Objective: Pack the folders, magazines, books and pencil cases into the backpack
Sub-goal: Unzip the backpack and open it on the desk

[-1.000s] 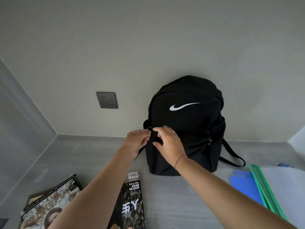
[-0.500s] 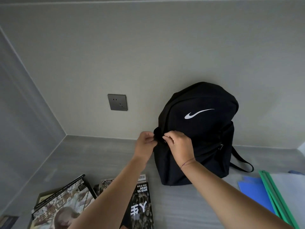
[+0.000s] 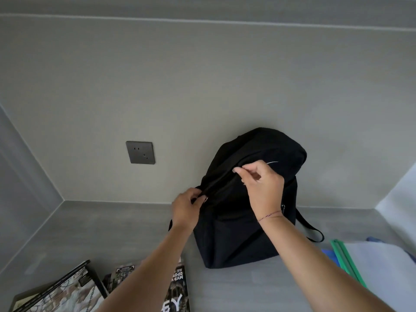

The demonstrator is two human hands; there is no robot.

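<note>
At the desk's [image 3: 112, 221] near edge, magazines [image 3: 177, 289] lie toward the left corner and folders [image 3: 346, 260] toward the right, none packed yet. Farther in, the backpack [image 3: 247, 233] stands upright at the back edge against the wall. The left hand [image 3: 186, 210] is clenched on the bag's side by a metal zip pull [image 3: 206, 199]; the right hand [image 3: 263, 185] pinches something small, probably the other slider, higher along the zipper. The step looks like unzipping the main pocket. Next, the right hand likely needs to run the slider over the top while the left steadies the bag.
</note>
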